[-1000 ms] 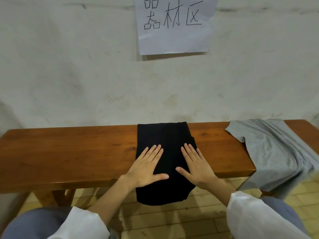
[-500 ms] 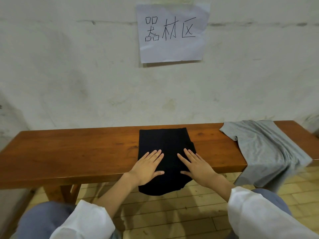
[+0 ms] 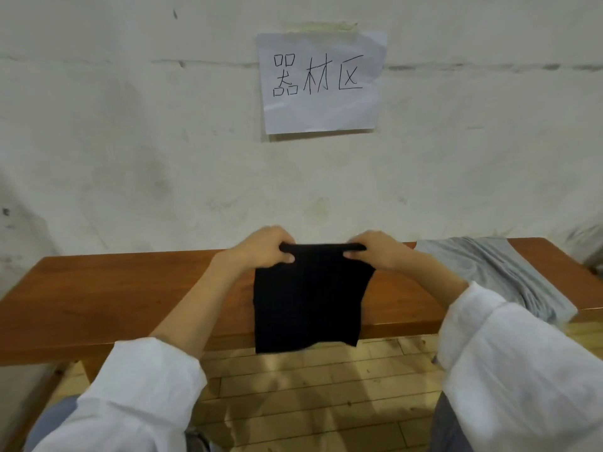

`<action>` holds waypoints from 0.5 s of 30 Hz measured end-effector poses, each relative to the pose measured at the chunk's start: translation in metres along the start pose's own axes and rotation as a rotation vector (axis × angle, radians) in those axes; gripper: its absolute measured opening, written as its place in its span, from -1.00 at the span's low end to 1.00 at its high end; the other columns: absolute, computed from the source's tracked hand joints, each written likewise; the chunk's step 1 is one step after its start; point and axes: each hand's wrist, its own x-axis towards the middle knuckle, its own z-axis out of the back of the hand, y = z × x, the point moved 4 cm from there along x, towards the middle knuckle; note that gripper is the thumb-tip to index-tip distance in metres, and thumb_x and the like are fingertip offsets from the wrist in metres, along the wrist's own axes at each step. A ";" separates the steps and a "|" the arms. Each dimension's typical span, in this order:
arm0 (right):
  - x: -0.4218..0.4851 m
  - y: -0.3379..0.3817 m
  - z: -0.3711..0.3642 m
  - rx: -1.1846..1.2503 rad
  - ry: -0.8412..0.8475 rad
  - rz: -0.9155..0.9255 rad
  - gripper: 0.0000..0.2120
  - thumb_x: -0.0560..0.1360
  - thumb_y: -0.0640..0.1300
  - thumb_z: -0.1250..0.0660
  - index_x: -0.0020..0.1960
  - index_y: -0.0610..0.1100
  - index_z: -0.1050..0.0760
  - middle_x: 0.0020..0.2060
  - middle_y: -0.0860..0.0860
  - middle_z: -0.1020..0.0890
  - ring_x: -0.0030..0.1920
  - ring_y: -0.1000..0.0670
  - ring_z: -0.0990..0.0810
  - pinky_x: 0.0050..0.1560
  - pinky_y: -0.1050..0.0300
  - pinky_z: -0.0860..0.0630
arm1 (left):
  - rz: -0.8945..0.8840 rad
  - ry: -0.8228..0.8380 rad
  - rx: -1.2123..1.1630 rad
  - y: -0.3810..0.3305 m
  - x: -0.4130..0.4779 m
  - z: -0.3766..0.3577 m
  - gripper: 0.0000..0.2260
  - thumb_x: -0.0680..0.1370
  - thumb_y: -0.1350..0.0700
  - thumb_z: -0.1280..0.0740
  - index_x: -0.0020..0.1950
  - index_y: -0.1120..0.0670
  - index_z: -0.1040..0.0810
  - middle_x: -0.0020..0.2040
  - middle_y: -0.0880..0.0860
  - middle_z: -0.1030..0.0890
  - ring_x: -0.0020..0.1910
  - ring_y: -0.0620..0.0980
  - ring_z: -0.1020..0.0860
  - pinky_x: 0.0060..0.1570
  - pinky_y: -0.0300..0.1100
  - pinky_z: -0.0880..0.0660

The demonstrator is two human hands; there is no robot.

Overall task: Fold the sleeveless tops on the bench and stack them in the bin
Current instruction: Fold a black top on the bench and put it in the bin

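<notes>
A black sleeveless top [image 3: 310, 298], folded into a narrow strip, lies across the middle of the wooden bench [image 3: 130, 288] with its near end hanging over the front edge. My left hand [image 3: 264, 246] grips its far left corner and my right hand [image 3: 375, 251] grips its far right corner, both with fingers curled round the far edge. A grey sleeveless top [image 3: 499, 275] lies unfolded on the bench's right end, partly draped over the front. No bin is in view.
A plastered wall [image 3: 130, 158] rises directly behind the bench, with a taped paper sign [image 3: 321, 83] above. Yellow tiled floor [image 3: 310, 402] shows below the bench. Bare bench surface stretches to the left of the black top.
Both hands left their flat position on the near half of the black top, reached to its far edge and took hold of the two far corners.
</notes>
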 end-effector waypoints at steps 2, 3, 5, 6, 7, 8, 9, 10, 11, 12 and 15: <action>0.011 0.010 0.031 -0.058 -0.167 0.018 -0.76 0.59 -0.05 -0.23 0.12 -0.14 -0.58 -0.01 -0.10 -0.64 -0.01 -0.11 -0.59 -0.10 0.10 -0.44 | 0.007 -0.158 0.068 -0.008 0.010 0.031 -0.92 0.54 0.15 -0.34 -0.14 0.11 -0.58 -0.22 0.04 -0.57 -0.16 0.04 -0.53 -0.21 -0.15 -0.38; 0.013 0.016 0.046 -0.060 -0.249 0.025 -0.77 0.59 -0.05 -0.22 0.15 -0.10 -0.57 0.02 -0.08 -0.64 0.02 -0.11 -0.58 -0.06 0.09 -0.46 | 0.013 -0.230 0.089 -0.012 0.013 0.045 -0.91 0.55 0.15 -0.32 -0.16 0.08 -0.57 -0.21 0.02 -0.56 -0.14 0.05 -0.54 -0.20 -0.14 -0.39; 0.016 0.026 0.070 -0.057 -0.419 0.035 -0.74 0.60 -0.04 -0.20 0.22 -0.03 -0.54 0.06 -0.04 -0.64 0.05 -0.09 -0.58 -0.02 0.06 -0.47 | -0.022 -0.394 0.154 -0.020 0.014 0.066 -0.90 0.55 0.15 -0.29 -0.12 0.05 -0.59 -0.16 0.02 -0.56 -0.10 0.06 -0.53 -0.16 -0.10 -0.42; 0.015 0.028 0.076 -0.060 -0.505 0.037 -0.72 0.60 -0.03 -0.19 0.25 -0.02 -0.52 0.07 -0.04 -0.64 0.06 -0.10 -0.58 0.00 0.06 -0.47 | -0.063 -0.489 0.197 -0.025 0.011 0.071 -0.88 0.56 0.15 -0.28 -0.07 0.07 -0.61 -0.11 0.04 -0.57 -0.07 0.07 -0.52 -0.14 -0.08 -0.43; 0.013 0.029 0.077 -0.068 -0.578 0.038 -0.70 0.60 -0.03 -0.20 0.29 -0.02 -0.50 0.09 -0.05 -0.64 0.09 -0.12 -0.58 0.04 0.05 -0.47 | -0.106 -0.574 0.235 -0.028 0.007 0.073 -0.86 0.56 0.16 -0.28 -0.01 0.07 -0.63 -0.07 0.06 -0.56 -0.05 0.07 -0.50 -0.13 -0.07 -0.43; 0.010 0.029 0.073 -0.083 -0.635 0.048 -0.69 0.58 -0.06 -0.22 0.31 -0.04 -0.49 0.12 -0.07 -0.63 0.11 -0.13 -0.57 0.08 0.04 -0.46 | -0.142 -0.639 0.264 -0.029 0.003 0.070 -0.84 0.55 0.17 -0.28 0.05 0.08 -0.64 -0.04 0.07 -0.54 -0.04 0.07 -0.48 -0.14 -0.09 -0.41; 0.006 0.028 0.063 -0.104 -0.679 0.068 -0.68 0.57 -0.10 -0.25 0.30 -0.07 -0.50 0.13 -0.08 -0.63 0.13 -0.15 -0.57 0.13 0.03 -0.45 | -0.159 -0.660 0.284 -0.027 -0.002 0.061 -0.82 0.54 0.19 -0.29 0.09 0.08 -0.63 -0.03 0.07 -0.51 -0.04 0.06 -0.47 -0.16 -0.12 -0.38; 0.001 0.025 0.046 -0.135 -0.699 0.081 -0.69 0.54 -0.14 -0.29 0.28 -0.08 -0.52 0.12 -0.09 -0.63 0.13 -0.14 -0.57 0.16 0.02 -0.45 | -0.159 -0.629 0.306 -0.022 -0.005 0.045 -0.79 0.53 0.21 -0.30 0.14 0.08 -0.61 -0.01 0.07 -0.49 -0.03 0.06 -0.48 -0.16 -0.13 -0.37; -0.005 0.022 0.024 -0.172 -0.677 0.072 -0.69 0.52 -0.18 -0.31 0.26 -0.08 -0.52 0.13 -0.08 -0.62 0.13 -0.12 -0.55 0.18 0.03 -0.44 | -0.147 -0.554 0.324 -0.015 -0.008 0.025 -0.74 0.52 0.24 -0.29 0.18 0.08 -0.58 0.03 0.07 -0.48 0.01 0.07 -0.48 -0.12 -0.13 -0.40; -0.009 0.017 -0.004 -0.211 -0.600 0.041 -0.69 0.52 -0.19 -0.31 0.26 -0.06 -0.51 0.16 -0.05 -0.59 0.15 -0.09 -0.52 0.20 0.05 -0.42 | -0.130 -0.446 0.340 -0.005 -0.011 0.000 -0.69 0.50 0.28 -0.28 0.22 0.07 -0.54 0.09 0.07 -0.46 0.06 0.07 -0.49 -0.04 -0.12 -0.43; -0.029 0.000 -0.096 -0.286 -0.279 -0.025 -0.64 0.53 -0.15 -0.26 0.32 -0.01 -0.42 0.27 0.02 -0.45 0.29 -0.02 -0.38 0.29 0.07 -0.33 | -0.039 -0.091 0.350 0.024 -0.029 -0.082 -0.51 0.49 0.36 -0.24 0.38 0.01 -0.39 0.35 0.06 -0.36 0.29 0.05 -0.43 0.21 -0.16 -0.45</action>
